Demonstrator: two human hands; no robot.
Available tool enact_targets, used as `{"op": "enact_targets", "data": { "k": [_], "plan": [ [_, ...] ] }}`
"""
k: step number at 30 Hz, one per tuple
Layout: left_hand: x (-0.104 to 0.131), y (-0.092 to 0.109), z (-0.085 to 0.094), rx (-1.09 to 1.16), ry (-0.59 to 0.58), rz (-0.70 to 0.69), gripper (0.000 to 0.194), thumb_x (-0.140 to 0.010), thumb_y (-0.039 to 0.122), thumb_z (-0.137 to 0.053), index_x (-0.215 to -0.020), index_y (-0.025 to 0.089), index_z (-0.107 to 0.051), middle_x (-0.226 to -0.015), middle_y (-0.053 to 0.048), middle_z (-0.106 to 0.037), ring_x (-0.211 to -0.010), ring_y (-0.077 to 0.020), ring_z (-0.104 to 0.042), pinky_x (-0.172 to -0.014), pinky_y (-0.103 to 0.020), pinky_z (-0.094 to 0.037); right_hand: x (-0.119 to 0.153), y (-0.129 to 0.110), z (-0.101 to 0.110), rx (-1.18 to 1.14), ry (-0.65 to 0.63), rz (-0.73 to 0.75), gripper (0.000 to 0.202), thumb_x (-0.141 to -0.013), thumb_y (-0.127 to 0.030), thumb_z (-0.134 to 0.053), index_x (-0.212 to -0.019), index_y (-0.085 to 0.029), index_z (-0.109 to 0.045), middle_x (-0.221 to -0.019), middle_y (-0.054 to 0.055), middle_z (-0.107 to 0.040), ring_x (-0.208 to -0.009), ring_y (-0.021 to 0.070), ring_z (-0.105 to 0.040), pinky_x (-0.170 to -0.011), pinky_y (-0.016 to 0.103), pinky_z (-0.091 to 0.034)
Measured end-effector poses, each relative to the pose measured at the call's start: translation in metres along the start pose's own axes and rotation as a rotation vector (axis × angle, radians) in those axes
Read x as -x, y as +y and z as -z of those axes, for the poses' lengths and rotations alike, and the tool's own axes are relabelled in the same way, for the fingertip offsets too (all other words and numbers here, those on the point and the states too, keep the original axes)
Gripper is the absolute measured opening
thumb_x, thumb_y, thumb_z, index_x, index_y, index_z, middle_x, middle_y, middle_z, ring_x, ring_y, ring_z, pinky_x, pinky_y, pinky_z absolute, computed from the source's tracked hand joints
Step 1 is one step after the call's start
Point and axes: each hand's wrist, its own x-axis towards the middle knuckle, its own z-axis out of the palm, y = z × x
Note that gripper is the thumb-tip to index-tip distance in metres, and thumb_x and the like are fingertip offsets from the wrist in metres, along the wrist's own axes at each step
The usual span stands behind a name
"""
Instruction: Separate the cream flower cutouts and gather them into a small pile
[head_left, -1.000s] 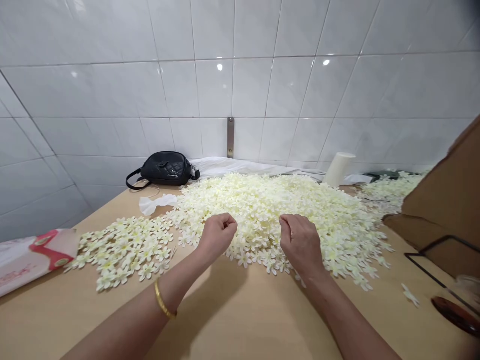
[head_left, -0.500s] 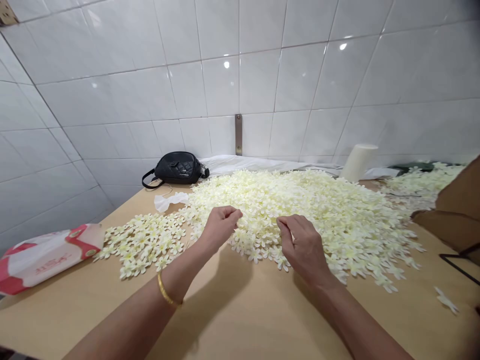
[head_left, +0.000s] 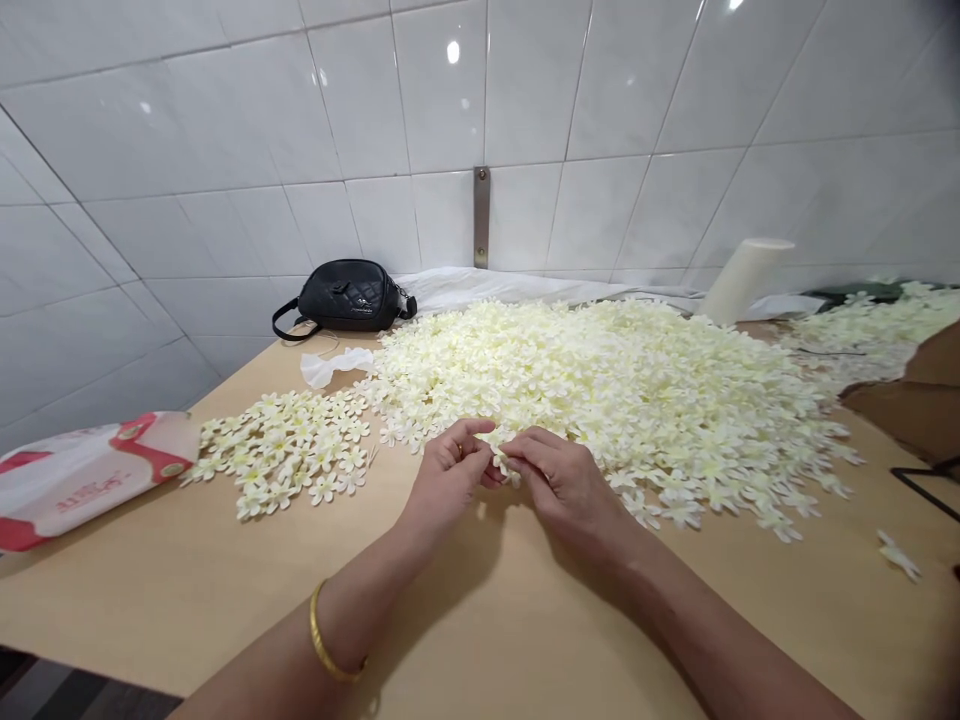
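In the head view my two hands meet in front of a large heap of artificial flowers (head_left: 570, 350), pale cream-white with yellow centres. Between the fingertips is one small artificial flower (head_left: 504, 462), partly covered by the fingers. My right hand (head_left: 561, 478) pinches it between thumb and forefinger. My left hand (head_left: 451, 468) is curled, with its thumb and fingers closed at the flower's other side; any stem there is too small to make out. Left of my hands, a smaller flat group of the same flowers (head_left: 289, 445) lies spread on the wooden table (head_left: 480, 620).
A red-and-white packet (head_left: 90, 480) lies at the left edge. Behind are a black bag (head_left: 352, 295), crumpled white tissue (head_left: 335, 366) and a white cone (head_left: 744, 282). Brown cardboard (head_left: 915, 390) stands at the right, near a single loose flower (head_left: 898, 555). A tiled wall (head_left: 525, 100) closes the back.
My hands were apart at the heap's front edge; they have come together, with a flower now visible between the fingertips. The camera has tilted slightly downward.
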Motion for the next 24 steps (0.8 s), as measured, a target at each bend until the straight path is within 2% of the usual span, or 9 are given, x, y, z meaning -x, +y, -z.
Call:
{"op": "enact_targets", "data": {
  "k": [7,14,18,24],
  "plan": [
    [0.000,-0.003,-0.001,0.043,-0.003,0.022,0.032,-0.058,0.013,-0.060,-0.089,0.016,-0.052,-0.055,0.005,-0.053,-0.055,-0.0109,-0.055,-0.061,-0.026,-0.044,0.000,0.001,-0.003,0.054,-0.008,-0.020,0.024,-0.076,-0.004,-0.038,-0.084,-0.016,-0.058,-0.072,0.003,-0.053,-0.063,0.0119,-0.049,-0.057,0.022,-0.039],
    [-0.002,-0.006,0.002,0.103,0.001,0.024,0.030,-0.059,0.010,-0.061,-0.086,0.015,-0.052,-0.053,0.005,-0.052,-0.051,-0.0100,-0.054,-0.058,-0.026,-0.043,-0.002,-0.002,-0.004,0.023,0.020,-0.067,0.019,-0.081,-0.010,-0.038,-0.075,-0.016,-0.055,-0.071,0.003,-0.053,-0.064,0.0118,-0.049,-0.059,0.023,-0.038],
    [-0.004,-0.006,0.006,0.210,0.025,0.031,0.028,-0.060,0.012,-0.062,-0.086,0.014,-0.052,-0.056,0.004,-0.054,-0.050,-0.0095,-0.053,-0.056,-0.025,-0.043,-0.002,-0.006,-0.002,-0.025,0.019,-0.041,0.019,-0.083,-0.012,-0.038,-0.081,-0.017,-0.057,-0.073,0.003,-0.054,-0.067,0.0126,-0.050,-0.062,0.023,-0.040],
    [-0.002,-0.005,0.009,0.240,-0.022,0.029,0.028,-0.063,0.018,-0.065,-0.088,0.015,-0.053,-0.058,0.002,-0.056,-0.055,-0.0109,-0.056,-0.060,-0.026,-0.044,0.000,-0.006,-0.006,0.052,0.057,0.004,0.020,-0.080,-0.008,-0.037,-0.076,-0.016,-0.055,-0.070,0.003,-0.052,-0.061,0.0116,-0.048,-0.056,0.022,-0.038]
  ]
}}
